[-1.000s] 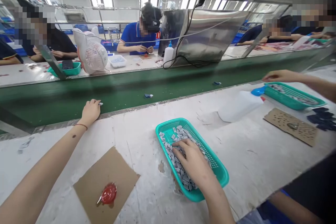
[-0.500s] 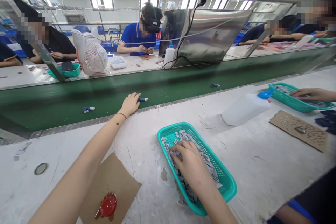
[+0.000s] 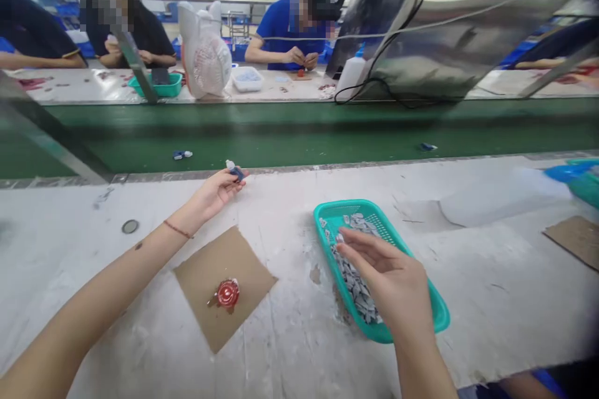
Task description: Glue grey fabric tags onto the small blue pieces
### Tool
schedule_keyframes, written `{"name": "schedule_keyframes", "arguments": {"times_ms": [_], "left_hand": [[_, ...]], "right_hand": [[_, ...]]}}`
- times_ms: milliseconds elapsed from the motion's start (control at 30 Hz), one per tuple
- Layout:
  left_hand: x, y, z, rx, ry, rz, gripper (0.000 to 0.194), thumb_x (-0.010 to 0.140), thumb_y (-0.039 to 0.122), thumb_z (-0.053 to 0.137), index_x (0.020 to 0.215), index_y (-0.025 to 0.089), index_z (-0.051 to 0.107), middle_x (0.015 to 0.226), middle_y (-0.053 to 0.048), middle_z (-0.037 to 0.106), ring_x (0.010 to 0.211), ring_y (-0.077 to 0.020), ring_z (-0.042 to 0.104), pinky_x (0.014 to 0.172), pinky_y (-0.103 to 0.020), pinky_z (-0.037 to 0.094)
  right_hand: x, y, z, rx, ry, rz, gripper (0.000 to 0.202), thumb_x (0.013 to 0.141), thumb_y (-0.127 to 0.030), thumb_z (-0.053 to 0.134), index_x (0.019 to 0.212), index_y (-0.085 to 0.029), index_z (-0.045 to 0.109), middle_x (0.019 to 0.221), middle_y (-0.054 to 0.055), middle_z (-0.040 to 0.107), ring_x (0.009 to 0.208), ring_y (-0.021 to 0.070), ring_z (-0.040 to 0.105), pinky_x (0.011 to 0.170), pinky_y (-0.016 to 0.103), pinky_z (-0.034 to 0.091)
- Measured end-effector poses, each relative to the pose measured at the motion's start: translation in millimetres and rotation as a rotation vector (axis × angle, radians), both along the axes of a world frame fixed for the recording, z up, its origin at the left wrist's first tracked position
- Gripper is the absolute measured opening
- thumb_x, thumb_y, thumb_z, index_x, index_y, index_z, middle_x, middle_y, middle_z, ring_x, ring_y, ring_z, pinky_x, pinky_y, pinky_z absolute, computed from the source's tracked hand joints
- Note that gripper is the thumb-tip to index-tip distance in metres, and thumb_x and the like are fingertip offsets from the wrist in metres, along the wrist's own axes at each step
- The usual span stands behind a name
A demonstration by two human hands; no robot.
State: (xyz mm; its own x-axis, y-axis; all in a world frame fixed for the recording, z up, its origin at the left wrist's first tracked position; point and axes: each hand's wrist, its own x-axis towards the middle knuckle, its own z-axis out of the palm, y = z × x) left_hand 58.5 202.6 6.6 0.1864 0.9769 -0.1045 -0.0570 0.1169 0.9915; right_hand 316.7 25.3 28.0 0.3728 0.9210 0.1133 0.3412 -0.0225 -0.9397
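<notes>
My left hand [image 3: 218, 193] is turned partly palm up near the table's back edge, its fingertips closed on a small dark blue part [image 3: 236, 173] with a white end. My right hand [image 3: 388, 268] is above the green basket [image 3: 442, 318], which holds many small grey pieces [image 3: 358, 293]. Its thumb and forefinger are close together at a small pale piece [image 3: 340, 238]. Brown cardboard [image 3: 253, 274] with a round red thing [image 3: 228, 293] lies between my arms.
Beyond the white table [image 3: 290, 230] runs a green belt [image 3: 281, 137] carrying two more blue parts [image 3: 181, 154]. A white bottle [image 3: 500, 196] lies at the right. A metal disc [image 3: 130, 226] is at the left. People sit across the belt.
My left hand has lifted the blue part off the belt and turned over. My right hand has risen from among the grey pieces. The camera view has shifted.
</notes>
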Motion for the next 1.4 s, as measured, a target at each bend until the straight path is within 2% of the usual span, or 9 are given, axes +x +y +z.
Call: {"name": "schedule_keyframes", "arguments": {"times_ms": [133, 233, 367, 500, 600, 800, 1033, 1233, 1400], "left_hand": [[-46.5, -63.2, 0.8, -0.191, -0.227, 0.071, 0.01, 0.083, 0.017, 0.063, 0.091, 0.013, 0.066, 0.114, -0.012, 0.069, 0.081, -0.0113, 0.064, 0.071, -0.021, 0.053], [-65.8, -97.6, -2.3, -0.261, -0.248, 0.131, 0.02, 0.081, 0.018, 0.068, 0.1, 0.013, 0.07, 0.111, -0.008, 0.069, 0.073, -0.008, 0.061, 0.065, -0.018, 0.05], [-78.7, -129.4, -14.2, -0.181, -0.161, 0.165, 0.029, 0.08, 0.027, 0.07, 0.106, 0.015, 0.071, 0.104, -0.006, 0.069, 0.079, -0.0116, 0.065, 0.075, -0.024, 0.053], [-81.2, -150.9, -26.3, -0.073, -0.109, 0.138, 0.03, 0.08, 0.034, 0.071, 0.105, 0.017, 0.07, 0.109, -0.007, 0.07, 0.08, -0.0158, 0.068, 0.079, -0.031, 0.057], [-78.3, -160.2, -31.2, -0.02, -0.127, 0.086, 0.027, 0.083, 0.033, 0.068, 0.105, 0.017, 0.069, 0.108, -0.007, 0.069, 0.083, -0.0165, 0.068, 0.082, -0.032, 0.059], [-74.8, -165.0, -42.4, 0.027, -0.182, 0.005, 0.02, 0.088, 0.026, 0.062, 0.105, 0.017, 0.068, 0.112, -0.006, 0.065, 0.097, -0.0176, 0.066, 0.089, -0.032, 0.058], [-76.4, -164.1, -46.7, 0.031, -0.199, -0.018, 0.019, 0.09, 0.023, 0.06, 0.107, 0.018, 0.067, 0.111, -0.005, 0.065, 0.102, -0.0167, 0.064, 0.092, -0.03, 0.056], [-76.2, -164.8, -45.4, 0.018, -0.202, -0.03, 0.021, 0.089, 0.024, 0.06, 0.107, 0.016, 0.066, 0.111, -0.007, 0.066, 0.1, -0.018, 0.064, 0.091, -0.032, 0.056], [-76.9, -164.7, -44.9, 0.008, -0.194, -0.021, 0.022, 0.088, 0.024, 0.06, 0.108, 0.015, 0.066, 0.112, -0.008, 0.067, 0.1, -0.0196, 0.065, 0.091, -0.034, 0.056]], "right_hand": [[-46.7, -10.0, 0.0, -0.058, -0.031, 0.305, 0.014, 0.078, -0.034, 0.074, 0.087, -0.025, 0.077, 0.093, 0.006, 0.074, 0.081, 0.0238, 0.068, 0.073, 0.037, 0.057], [-77.4, -10.2, -15.1, -0.099, -0.126, 0.475, 0.011, 0.08, -0.03, 0.071, 0.087, -0.024, 0.076, 0.089, 0.005, 0.071, 0.079, 0.0217, 0.065, 0.075, 0.037, 0.054], [-96.4, -6.4, -41.5, -0.16, -0.222, 0.504, 0.011, 0.081, -0.025, 0.067, 0.088, -0.022, 0.074, 0.088, 0.006, 0.068, 0.083, 0.0219, 0.063, 0.074, 0.035, 0.051], [-99.2, -7.1, -48.1, -0.192, -0.301, 0.526, 0.015, 0.082, -0.025, 0.067, 0.095, -0.022, 0.074, 0.089, 0.005, 0.066, 0.084, 0.0214, 0.062, 0.077, 0.035, 0.05], [-99.9, -8.7, -44.0, -0.196, -0.347, 0.542, 0.02, 0.084, -0.027, 0.066, 0.102, -0.022, 0.073, 0.092, 0.006, 0.067, 0.086, 0.0218, 0.063, 0.078, 0.036, 0.051], [-104.8, -10.6, -38.1, -0.059, -0.495, 0.555, 0.012, 0.09, -0.023, 0.061, 0.093, -0.021, 0.072, 0.092, 0.007, 0.068, 0.089, 0.0233, 0.063, 0.08, 0.038, 0.05], [-134.7, -11.8, -15.7, 0.029, -0.436, 0.637, 0.012, 0.089, -0.019, 0.066, 0.098, -0.021, 0.074, 0.088, 0.005, 0.065, 0.084, 0.0184, 0.063, 0.071, 0.03, 0.051], [-142.7, -12.1, -18.4, 0.023, -0.445, 0.712, 0.012, 0.089, -0.014, 0.065, 0.094, -0.019, 0.075, 0.084, 0.004, 0.064, 0.08, 0.0169, 0.063, 0.068, 0.028, 0.051], [-142.1, -10.2, -17.6, 0.052, -0.497, 0.706, 0.012, 0.089, -0.013, 0.065, 0.093, -0.017, 0.075, 0.084, 0.005, 0.065, 0.079, 0.017, 0.063, 0.07, 0.029, 0.051]]}}
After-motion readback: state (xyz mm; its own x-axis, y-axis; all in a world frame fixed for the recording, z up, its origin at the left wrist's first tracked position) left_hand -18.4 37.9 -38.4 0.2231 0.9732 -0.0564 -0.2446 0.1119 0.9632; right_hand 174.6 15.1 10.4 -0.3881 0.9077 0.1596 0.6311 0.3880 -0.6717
